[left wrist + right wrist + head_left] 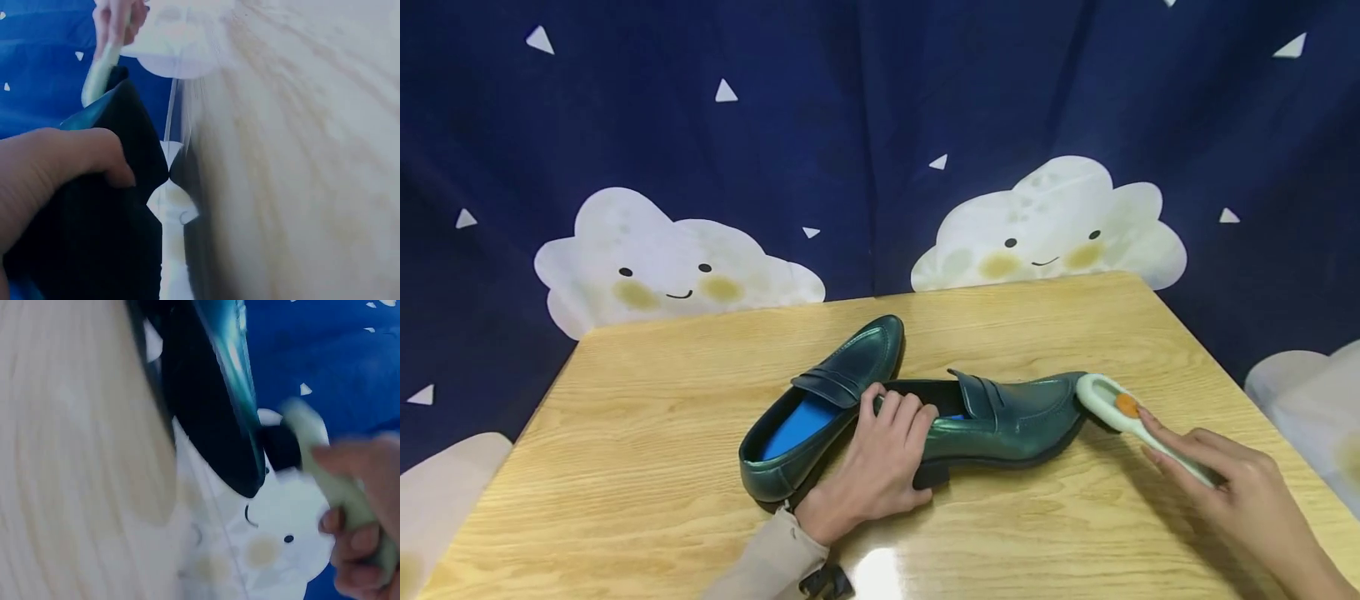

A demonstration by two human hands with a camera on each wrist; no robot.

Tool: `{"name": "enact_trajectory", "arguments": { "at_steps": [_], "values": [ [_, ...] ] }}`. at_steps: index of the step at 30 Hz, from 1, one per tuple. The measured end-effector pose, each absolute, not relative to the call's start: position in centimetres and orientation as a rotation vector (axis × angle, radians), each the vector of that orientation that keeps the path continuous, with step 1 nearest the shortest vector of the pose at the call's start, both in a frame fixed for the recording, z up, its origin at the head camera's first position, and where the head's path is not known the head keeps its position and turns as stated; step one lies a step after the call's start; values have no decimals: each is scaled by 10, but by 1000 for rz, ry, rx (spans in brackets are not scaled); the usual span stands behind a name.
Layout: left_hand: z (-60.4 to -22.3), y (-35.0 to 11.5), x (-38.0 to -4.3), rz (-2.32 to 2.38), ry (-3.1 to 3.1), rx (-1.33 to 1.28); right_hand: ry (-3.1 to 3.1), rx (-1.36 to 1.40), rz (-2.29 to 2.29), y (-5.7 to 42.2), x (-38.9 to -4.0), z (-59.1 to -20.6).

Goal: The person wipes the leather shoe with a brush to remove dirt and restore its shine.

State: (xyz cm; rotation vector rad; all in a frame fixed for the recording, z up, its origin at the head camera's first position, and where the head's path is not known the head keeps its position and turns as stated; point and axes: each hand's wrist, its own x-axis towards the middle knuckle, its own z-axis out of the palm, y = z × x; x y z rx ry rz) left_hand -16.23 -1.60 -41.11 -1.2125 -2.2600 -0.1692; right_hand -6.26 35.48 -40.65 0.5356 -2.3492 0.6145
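Note:
My left hand (883, 454) grips the heel end of a dark green loafer (1033, 421), with fingers over its opening and the thumb low on the near side. The loafer lies sideways, toe pointing right. In the right wrist view its toe (244, 469) stands off the tabletop. My right hand (1243, 479) holds a pale green shoe brush (1101, 404) by its handle, thumb near an orange button (1127, 406). Dark bristles (279, 447) are right at the toe's tip. A matching loafer (865, 358) with a blue insole sits on the left, toe pointing away.
Both loafers are on a light wooden table (647, 417). Behind the table hangs a dark blue curtain (865, 125) printed with white clouds and triangles. The second loafer stands close against my left hand and the held loafer's heel.

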Motion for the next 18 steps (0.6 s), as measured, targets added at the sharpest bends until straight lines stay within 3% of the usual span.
{"name": "enact_trajectory", "arguments": {
  "at_steps": [11,18],
  "values": [
    [-406,-28,-140,33,-2303,-1363,-2446,337,507,337,-65,-411],
    [-377,-14,-136,-77,-2411,-1393,-2505,604,611,318,-62,-410]
  ]
}}
